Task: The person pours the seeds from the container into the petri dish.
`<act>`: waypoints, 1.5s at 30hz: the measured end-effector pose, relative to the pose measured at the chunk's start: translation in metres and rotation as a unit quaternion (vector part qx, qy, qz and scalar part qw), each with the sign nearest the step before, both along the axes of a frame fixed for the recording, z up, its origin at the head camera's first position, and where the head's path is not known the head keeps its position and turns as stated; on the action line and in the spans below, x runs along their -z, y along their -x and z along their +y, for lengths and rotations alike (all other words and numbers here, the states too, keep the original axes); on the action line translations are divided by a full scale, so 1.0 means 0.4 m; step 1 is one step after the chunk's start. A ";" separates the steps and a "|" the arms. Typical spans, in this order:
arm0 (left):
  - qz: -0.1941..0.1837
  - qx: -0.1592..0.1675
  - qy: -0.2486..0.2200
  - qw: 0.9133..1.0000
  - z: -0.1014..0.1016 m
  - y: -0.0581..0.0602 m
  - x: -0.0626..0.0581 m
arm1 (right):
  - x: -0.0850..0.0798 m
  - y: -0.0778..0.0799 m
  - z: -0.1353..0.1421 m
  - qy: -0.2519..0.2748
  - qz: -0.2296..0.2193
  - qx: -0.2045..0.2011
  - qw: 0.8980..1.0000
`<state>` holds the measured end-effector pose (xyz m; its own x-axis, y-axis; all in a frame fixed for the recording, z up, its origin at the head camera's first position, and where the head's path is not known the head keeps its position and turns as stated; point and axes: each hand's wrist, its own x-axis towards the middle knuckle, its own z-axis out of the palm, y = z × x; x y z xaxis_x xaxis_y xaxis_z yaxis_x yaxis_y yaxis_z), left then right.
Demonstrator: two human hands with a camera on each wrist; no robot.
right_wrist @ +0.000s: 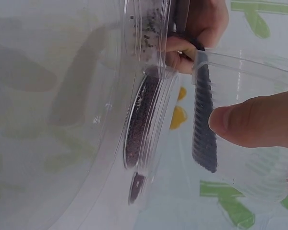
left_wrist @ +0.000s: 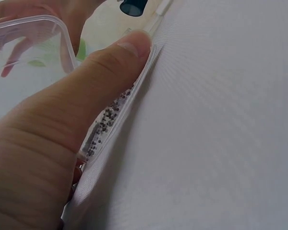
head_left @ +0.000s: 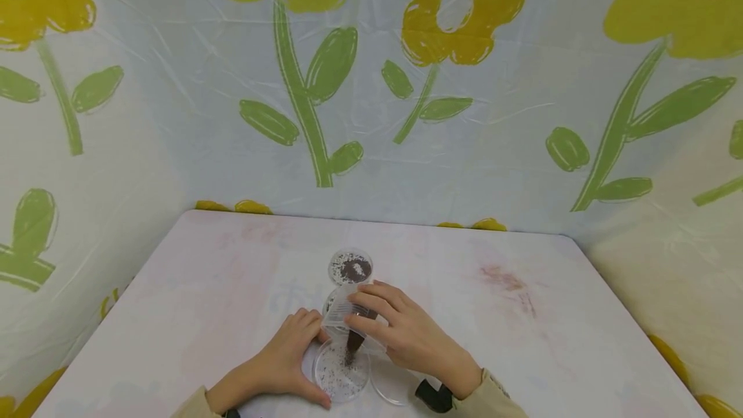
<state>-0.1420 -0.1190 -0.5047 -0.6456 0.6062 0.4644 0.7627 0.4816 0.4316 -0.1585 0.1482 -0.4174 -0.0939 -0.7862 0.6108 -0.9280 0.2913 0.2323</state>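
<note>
My right hand (head_left: 415, 334) grips a clear plastic container (right_wrist: 249, 74) and tips it over the nearest petri dish (head_left: 332, 384). Dark granules (head_left: 355, 342) lie along the container's lowered side and reach its lip above that dish. Scattered dark grains cover part of the dish's bottom. Around the dish's left side is my left hand (head_left: 281, 360), its thumb (left_wrist: 101, 72) on the rim and its fingers at the far side. The left wrist view shows the dish edge-on beneath the thumb.
Behind stands another round dish (head_left: 342, 257) with a dark heap and scattered grains. A middle dish (head_left: 328, 302) is partly hidden by the container. At the near right a clear round dish or lid (head_left: 386, 392) lies on the white table (head_left: 220, 315). Flower-printed sheeting (head_left: 499, 115) surrounds the table.
</note>
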 end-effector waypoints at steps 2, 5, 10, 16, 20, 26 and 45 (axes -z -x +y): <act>0.000 0.001 0.001 1.000 0.000 -0.001 -0.002 | 0.000 -0.001 0.000 0.000 -0.002 0.001 1.000; -0.002 0.003 0.000 1.000 0.000 -0.002 -0.005 | -0.001 -0.003 0.001 -0.001 -0.006 0.006 1.000; -0.008 0.000 0.000 1.000 -0.001 -0.003 -0.007 | 0.000 -0.004 0.001 -0.003 -0.011 0.010 1.000; -0.002 -0.001 0.002 1.000 -0.001 -0.001 -0.003 | 0.005 -0.001 0.000 -0.001 -0.007 0.006 1.000; -0.004 -0.001 0.004 1.000 -0.002 -0.001 -0.002 | 0.006 0.000 0.000 -0.001 -0.005 0.004 1.000; -0.010 -0.001 -0.001 1.000 -0.003 -0.001 -0.003 | 0.005 0.000 0.000 -0.004 -0.008 0.005 1.000; -0.008 -0.008 0.003 1.000 -0.003 0.001 -0.003 | -0.009 0.000 0.006 0.009 -0.006 0.003 1.000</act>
<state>-0.1424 -0.1202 -0.5035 -0.6626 0.5984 0.4504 0.7480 0.4972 0.4396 -0.1584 0.1505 -0.4139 -0.1059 -0.7746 0.6235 -0.9286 0.3013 0.2165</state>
